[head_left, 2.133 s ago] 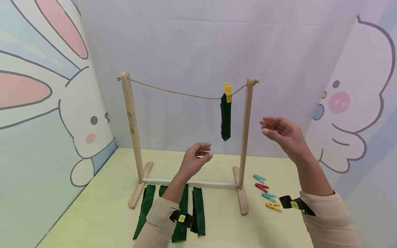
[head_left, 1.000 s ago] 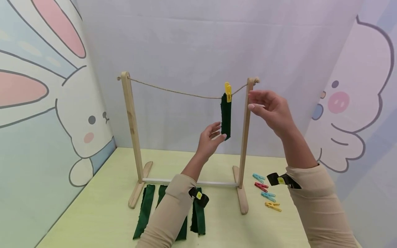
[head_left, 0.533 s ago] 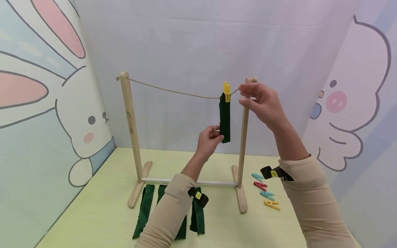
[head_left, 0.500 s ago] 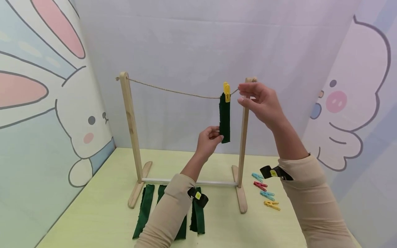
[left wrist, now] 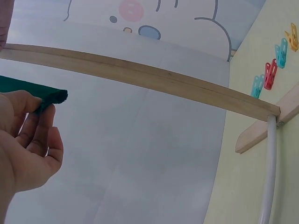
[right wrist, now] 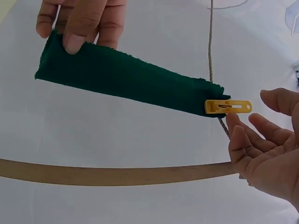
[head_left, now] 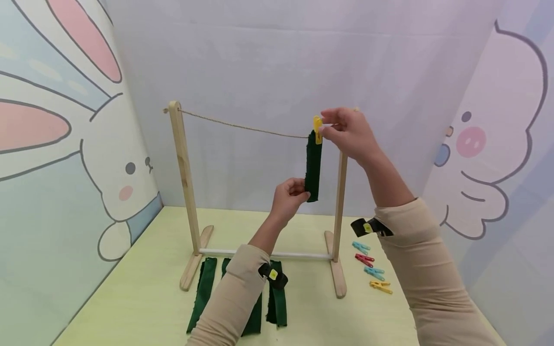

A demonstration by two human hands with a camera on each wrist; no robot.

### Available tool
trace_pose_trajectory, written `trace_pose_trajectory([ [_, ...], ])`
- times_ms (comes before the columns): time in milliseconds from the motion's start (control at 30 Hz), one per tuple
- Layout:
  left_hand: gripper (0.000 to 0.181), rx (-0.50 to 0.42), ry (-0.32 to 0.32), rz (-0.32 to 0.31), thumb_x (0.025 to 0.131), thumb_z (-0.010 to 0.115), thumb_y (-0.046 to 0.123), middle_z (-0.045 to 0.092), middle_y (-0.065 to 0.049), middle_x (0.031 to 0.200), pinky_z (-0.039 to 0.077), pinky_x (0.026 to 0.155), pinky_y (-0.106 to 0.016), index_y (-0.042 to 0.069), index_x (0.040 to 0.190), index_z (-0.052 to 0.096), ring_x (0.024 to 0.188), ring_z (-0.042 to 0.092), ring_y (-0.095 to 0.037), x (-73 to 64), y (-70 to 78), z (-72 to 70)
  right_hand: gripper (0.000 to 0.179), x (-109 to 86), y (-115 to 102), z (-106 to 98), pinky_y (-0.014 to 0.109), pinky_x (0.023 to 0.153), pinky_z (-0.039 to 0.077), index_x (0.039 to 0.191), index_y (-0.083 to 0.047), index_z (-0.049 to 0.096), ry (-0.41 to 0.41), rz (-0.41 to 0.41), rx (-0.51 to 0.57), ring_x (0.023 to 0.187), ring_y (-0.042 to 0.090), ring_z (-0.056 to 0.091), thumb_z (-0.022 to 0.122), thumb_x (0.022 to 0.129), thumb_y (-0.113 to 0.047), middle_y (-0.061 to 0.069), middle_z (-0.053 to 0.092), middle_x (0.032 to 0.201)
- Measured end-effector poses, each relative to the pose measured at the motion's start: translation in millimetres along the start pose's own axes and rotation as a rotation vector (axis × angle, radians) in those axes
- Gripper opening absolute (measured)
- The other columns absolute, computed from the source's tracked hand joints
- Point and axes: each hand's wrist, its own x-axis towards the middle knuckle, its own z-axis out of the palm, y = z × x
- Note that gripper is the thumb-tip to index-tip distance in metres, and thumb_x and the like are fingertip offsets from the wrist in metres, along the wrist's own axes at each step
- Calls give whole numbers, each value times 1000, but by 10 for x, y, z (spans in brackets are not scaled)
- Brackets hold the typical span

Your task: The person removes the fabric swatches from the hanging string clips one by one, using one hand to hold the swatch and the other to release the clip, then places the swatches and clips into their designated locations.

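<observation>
A dark green cloth strip hangs from the twine line, clipped at its top by a yellow clothespin. My left hand pinches the strip near its lower end, thumb in front and fingers behind. In the right wrist view the left thumb lies on the cloth. My right hand is right at the clothespin. Its thumb and fingers are parted around the peg's handle end in the right wrist view, with the fingertips close beside the yellow clothespin.
The line is strung between two wooden posts, joined low by a white rod. Several green strips lie in front on the table, partly behind my left sleeve. Blue, red and yellow clothespins lie at the right.
My left hand has risen from the middle to the hanging strip and taken hold of its lower end. My right hand has moved up and left to the yellow clothespin.
</observation>
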Motion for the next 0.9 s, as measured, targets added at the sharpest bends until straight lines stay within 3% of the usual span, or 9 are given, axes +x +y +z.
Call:
trace_pose_trajectory([
  [200,20,11,9,-7,84,62,-7,64,-13,92,50,78,-29,-4,104,62,84,60,-19,-10,-52,-31,40,39,-36,47,32,79,49,131,1,50,-40,47,-85,96,27,58,56,93,-11,17,56,123],
  [333,20,13,7,5,84,61,-8,65,-12,91,50,79,-31,-4,103,62,85,60,-21,-9,-33,-46,45,65,-58,71,39,85,47,136,-1,43,-68,86,-113,104,29,55,54,94,-12,17,51,128],
  [433,20,7,7,8,84,61,-9,65,-12,91,50,79,-31,-4,103,62,85,61,-22,-11,-19,-61,46,85,-56,90,37,85,46,138,-1,41,-82,87,-110,106,29,52,54,95,-12,18,51,128],
  [700,21,2,11,1,84,62,-9,64,-15,92,50,79,-30,-5,105,62,84,60,-20,-21,2,-79,37,41,31,33,21,65,43,127,0,54,12,-51,-141,88,26,55,58,92,-11,18,60,113],
  [900,21,-10,12,13,84,61,-8,63,-16,93,49,79,-30,-6,105,61,84,60,-19,-21,18,-82,31,-27,86,-56,15,63,42,112,4,63,81,-130,-190,80,27,56,68,85,-8,20,63,98],
])
